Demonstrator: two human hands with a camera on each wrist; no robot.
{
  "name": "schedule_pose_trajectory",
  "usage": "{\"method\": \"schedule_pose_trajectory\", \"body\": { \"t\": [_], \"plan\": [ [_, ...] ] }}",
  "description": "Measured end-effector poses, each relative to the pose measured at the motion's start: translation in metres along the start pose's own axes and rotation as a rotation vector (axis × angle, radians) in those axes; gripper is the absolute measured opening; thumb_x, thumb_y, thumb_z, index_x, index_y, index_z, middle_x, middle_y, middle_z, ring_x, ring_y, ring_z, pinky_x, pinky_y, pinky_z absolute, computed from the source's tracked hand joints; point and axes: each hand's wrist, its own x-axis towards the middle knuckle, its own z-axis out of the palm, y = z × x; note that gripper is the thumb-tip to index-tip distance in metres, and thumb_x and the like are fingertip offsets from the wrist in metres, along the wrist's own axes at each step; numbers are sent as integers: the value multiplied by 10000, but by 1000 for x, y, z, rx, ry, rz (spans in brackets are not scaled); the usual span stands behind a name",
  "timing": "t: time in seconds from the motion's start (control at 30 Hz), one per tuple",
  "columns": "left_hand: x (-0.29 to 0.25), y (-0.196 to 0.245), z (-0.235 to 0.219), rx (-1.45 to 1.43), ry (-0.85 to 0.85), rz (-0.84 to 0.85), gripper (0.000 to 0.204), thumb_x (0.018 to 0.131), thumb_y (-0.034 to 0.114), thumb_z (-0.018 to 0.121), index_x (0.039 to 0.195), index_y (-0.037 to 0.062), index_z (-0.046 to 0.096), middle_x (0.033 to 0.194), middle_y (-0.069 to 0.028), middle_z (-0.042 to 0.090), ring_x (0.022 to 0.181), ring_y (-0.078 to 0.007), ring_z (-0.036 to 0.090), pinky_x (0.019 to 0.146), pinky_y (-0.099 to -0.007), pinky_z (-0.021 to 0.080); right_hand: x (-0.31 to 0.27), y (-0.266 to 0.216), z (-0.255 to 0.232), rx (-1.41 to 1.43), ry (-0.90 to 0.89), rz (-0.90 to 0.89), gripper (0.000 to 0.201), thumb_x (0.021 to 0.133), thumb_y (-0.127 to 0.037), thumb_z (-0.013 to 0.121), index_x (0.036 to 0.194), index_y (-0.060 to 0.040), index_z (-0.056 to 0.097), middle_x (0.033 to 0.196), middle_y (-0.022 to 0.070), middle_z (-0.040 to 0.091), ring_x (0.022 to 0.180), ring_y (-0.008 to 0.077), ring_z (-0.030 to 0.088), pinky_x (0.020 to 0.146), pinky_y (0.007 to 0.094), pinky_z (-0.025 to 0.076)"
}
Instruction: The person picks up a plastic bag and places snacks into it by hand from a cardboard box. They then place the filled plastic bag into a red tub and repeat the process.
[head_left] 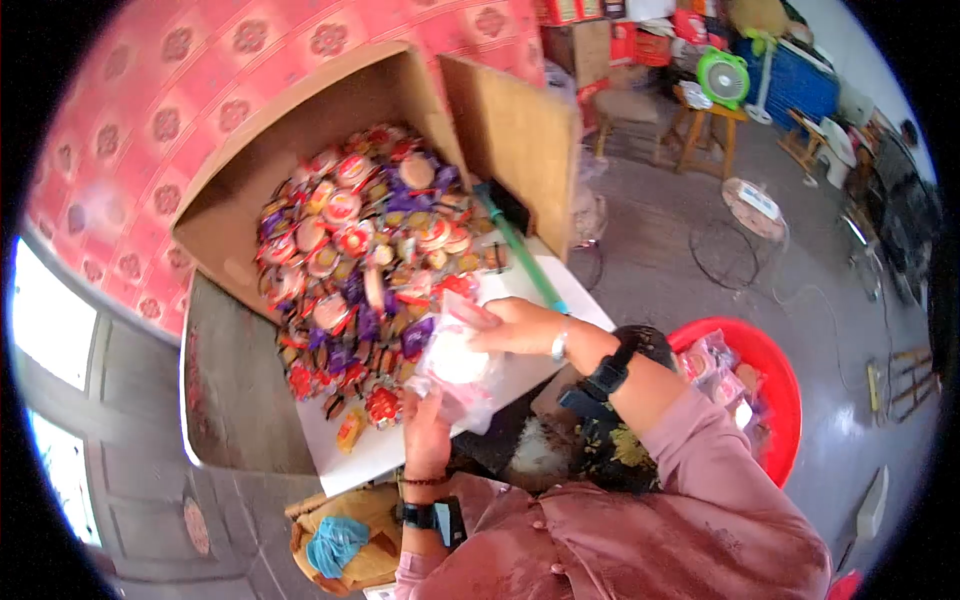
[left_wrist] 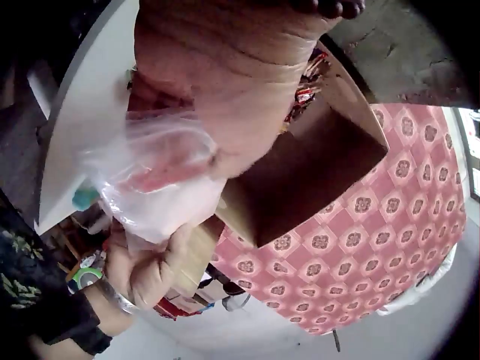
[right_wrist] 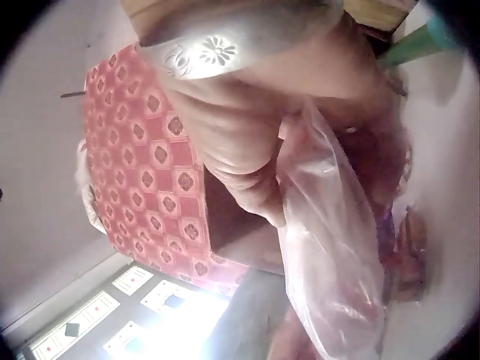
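Translucent pinkish plastic bag [head_left: 458,362], wrinkled and glaring white mid-bag, is hanging near the edge of a flat white tabletop [head_left: 321,440]. Leftmost, a brown cardboard box [head_left: 235,190] is spilling colourful wrapped snacks [head_left: 345,260]; next, the left hand [head_left: 427,437] is pinching the bag's near edge, fingers bent; the right hand [head_left: 525,328] is gripping its upper side, fingers curled nearly closed.

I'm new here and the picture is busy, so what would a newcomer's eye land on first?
Probably the colourful heap of wrapped snacks, spilling from a tipped cardboard box onto a white tabletop. Just in front, the person's left hand and right hand hold a clear plastic bag. To the right sits a bright red tub.
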Motion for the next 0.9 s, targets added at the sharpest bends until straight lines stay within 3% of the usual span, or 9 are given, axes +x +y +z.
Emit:
{"method": "schedule_pose_trajectory", "body": {
  "t": [0.13, 0.2, 0.27, 0.33, 0.53, 0.6, 0.67, 0.73, 0.9],
  "plan": [
    [-2, -22, -5, -324, 156, -143, 106, 955, 133, 572, 976, 32, 593, 921, -6, 575, 796, -97, 563, 663, -262, 468, -1, 10, -13, -151, 63, -5, 433, 795, -396, 719, 957, -3, 636, 810, 78, 662, 763, 167, 626, 679, 345, 501],
    [-1, -38, -14, -9, 146, -59, 110, 965, 136, 554, 925, 35, 576, 957, -26, 567, 798, -88, 541, 657, -266, 467, -10, 5, -16, -131, 125, -2, 432, 749, -380, 732, 922, 4, 635, 815, 104, 677, 757, 178, 639, 668, 352, 509],
    [0, -14, 5, -345, 194, -123, 123, 971, 134, 547, 965, 19, 588, 977, -46, 575, 860, -104, 547, 696, -273, 473, -24, -2, -17, -1, 202, -1, 463, 717, -363, 744, 930, 32, 630, 806, 130, 678, 735, 190, 648, 651, 357, 518],
    [-3, -13, 5, 1152, 279, 719, 160, 980, 155, 538, 1021, 8, 587, 987, -55, 563, 889, -115, 528, 730, -280, 464, -31, 0, -19, -28, 260, -19, 523, 692, -379, 753, 933, 63, 615, 833, 164, 677, 751, 234, 657, 662, 365, 510],
    [4, 12, 35, 445, 96, 353, 223, 979, 238, 540, 1039, 24, 564, 979, -52, 575, 907, -163, 550, 763, -272, 441, -67, 8, -31, -47, 479, -45, 489, 695, -370, 751, 899, 50, 607, 795, 177, 651, 749, 241, 642, 685, 371, 493],
    [7, 31, 57, -466, -13, -101, 214, 970, 255, 558, 1014, 45, 557, 919, -21, 553, 817, -122, 534, 710, -257, 441, -85, 7, -43, 88, 600, -84, 448, 718, -347, 746, 892, 42, 605, 782, 153, 633, 742, 208, 621, 677, 358, 491],
    [8, 24, 55, -331, -21, -169, 193, 969, 252, 560, 1011, 64, 557, 870, -10, 560, 735, -104, 526, 660, -255, 446, -104, 12, -60, 273, 773, -55, 418, 715, -334, 758, 890, 16, 609, 793, 108, 647, 765, 176, 618, 681, 369, 499],
    [4, 17, 62, -287, -67, -178, 166, 968, 233, 560, 1032, 79, 562, 824, -18, 572, 685, -103, 528, 621, -258, 449, -110, 49, -72, 479, 996, -326, 390, 780, -277, 756, 994, 14, 610, 892, 71, 659, 831, 152, 618, 736, 331, 517],
    [-5, -10, 57, -196, -83, -273, 138, 971, 177, 548, 1051, 65, 561, 817, -40, 582, 693, -119, 537, 628, -273, 467, -215, 124, -113, 633, 1294, -184, 380, 834, -160, 744, 1131, 15, 584, 1008, 65, 653, 899, 156, 620, 793, 302, 527]
  ]
}}
